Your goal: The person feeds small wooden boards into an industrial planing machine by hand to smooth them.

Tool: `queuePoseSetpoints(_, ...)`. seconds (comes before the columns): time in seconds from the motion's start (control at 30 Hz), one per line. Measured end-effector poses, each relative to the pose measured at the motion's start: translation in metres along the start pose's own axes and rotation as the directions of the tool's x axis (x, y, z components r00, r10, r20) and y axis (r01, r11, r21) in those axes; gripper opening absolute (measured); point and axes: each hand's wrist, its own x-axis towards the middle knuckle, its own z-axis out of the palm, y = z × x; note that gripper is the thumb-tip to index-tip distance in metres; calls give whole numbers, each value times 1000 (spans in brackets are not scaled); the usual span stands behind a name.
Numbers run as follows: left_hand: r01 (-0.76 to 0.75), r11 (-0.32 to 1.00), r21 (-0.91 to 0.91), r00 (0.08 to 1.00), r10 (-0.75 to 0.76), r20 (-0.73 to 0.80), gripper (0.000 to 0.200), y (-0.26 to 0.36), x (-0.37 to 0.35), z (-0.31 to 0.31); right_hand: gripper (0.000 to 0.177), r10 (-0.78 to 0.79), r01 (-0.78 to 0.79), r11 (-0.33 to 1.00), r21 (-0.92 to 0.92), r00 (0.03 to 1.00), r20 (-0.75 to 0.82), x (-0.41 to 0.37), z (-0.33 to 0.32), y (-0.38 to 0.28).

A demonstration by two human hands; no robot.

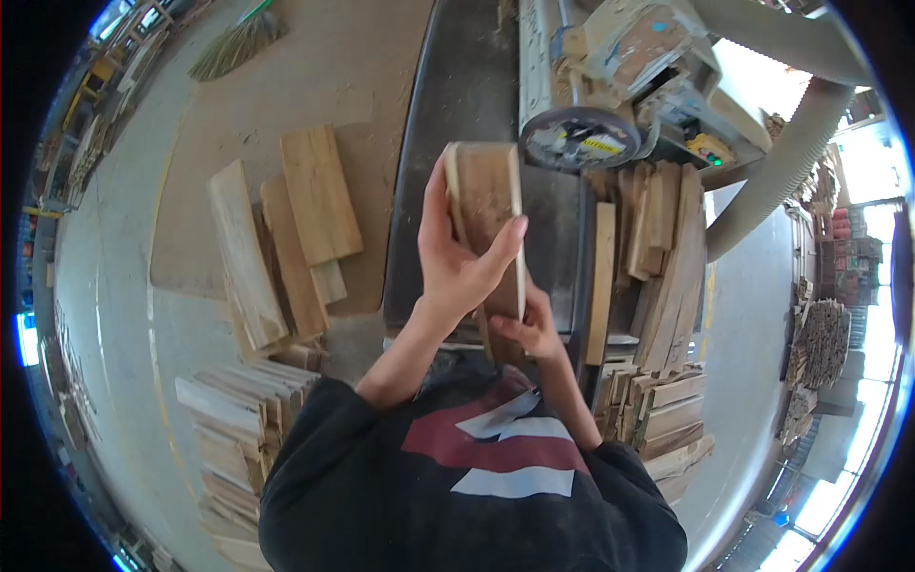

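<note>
A wooden board (488,186) with a brown face and pale edges is tilted up in front of my body, over the dark machine table (464,86). My left hand (462,257) grips it partway along, the thumb lying across its face and the fingers around its left side. Lower down and to the right, my right hand (536,329) holds the board near its close end, the thumb on its face. Just beyond the board's far end is a round machine part (581,140) with a yellow caution label.
Several loose boards (319,195) lie to the left, with a stack of wood (224,405) closer to me. More boards (667,224) and cut pieces (667,410) are piled on the right. A grey hose (791,157) curves down at upper right; a broom (238,46) lies at upper left.
</note>
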Motion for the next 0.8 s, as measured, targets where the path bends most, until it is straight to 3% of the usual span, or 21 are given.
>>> queuePoseSetpoints(0.1,-5,998,-64,1000,6,19,86,-5,5,-2,59,126,-123,988,92,992,-25,1,9,-13)
queuePoseSetpoints(0.17,105,993,-54,994,-104,16,81,-12,9,-7,62,96,-97,993,66,995,26,7,7,-3)
queuePoseSetpoints(0.23,198,975,-95,979,-194,54,77,-26,17,-19,57,134,-124,982,146,989,-56,16,19,4)
queuePoseSetpoints(0.3,318,922,-222,936,-343,-80,77,-62,28,-32,50,-104,30,934,-356,976,-191,34,12,38)
queuePoseSetpoints(0.33,283,940,-190,941,-311,-138,76,-85,31,-41,50,-145,75,934,-349,973,-178,43,10,37)
queuePoseSetpoints(0.4,247,959,-142,944,-271,-187,75,-129,31,-62,44,-386,1,582,-813,880,-275,35,-16,28)
queuePoseSetpoints(0.47,289,941,174,935,-239,-261,68,-164,33,-82,39,-475,-122,522,-844,781,-406,27,-50,15)
queuePoseSetpoints(0.5,284,944,169,937,-236,-257,68,-171,34,-90,40,-486,-232,496,-837,724,-489,20,-70,17)
queuePoseSetpoints(0.53,370,908,198,909,-309,-281,65,-178,32,-99,42,-478,-326,517,-791,657,-583,13,-86,17)
queuePoseSetpoints(0.57,456,861,224,872,-382,-308,62,-185,27,-106,49,-454,-493,414,-765,617,-643,1,-101,17)
queuePoseSetpoints(0.6,439,862,253,879,-354,-320,48,-193,21,-111,54,-415,-603,376,-704,569,-710,-9,-112,18)
queuePoseSetpoints(0.63,443,862,247,877,-359,-319,48,-207,13,-117,59,-380,-700,334,-631,512,-770,-19,-119,22)
queuePoseSetpoints(0.7,174,912,371,951,-59,-302,36,-226,-7,-129,64,-323,-753,295,-589,501,-803,-39,-125,33)
queuePoseSetpoints(0.73,173,913,370,952,-59,-300,36,-219,-17,-128,70,-269,-797,256,-547,485,-832,-46,-125,38)
queuePoseSetpoints(0.8,284,750,598,943,-107,-315,27,-201,-45,-123,72,-267,-786,283,-550,486,-832,-59,-119,48)
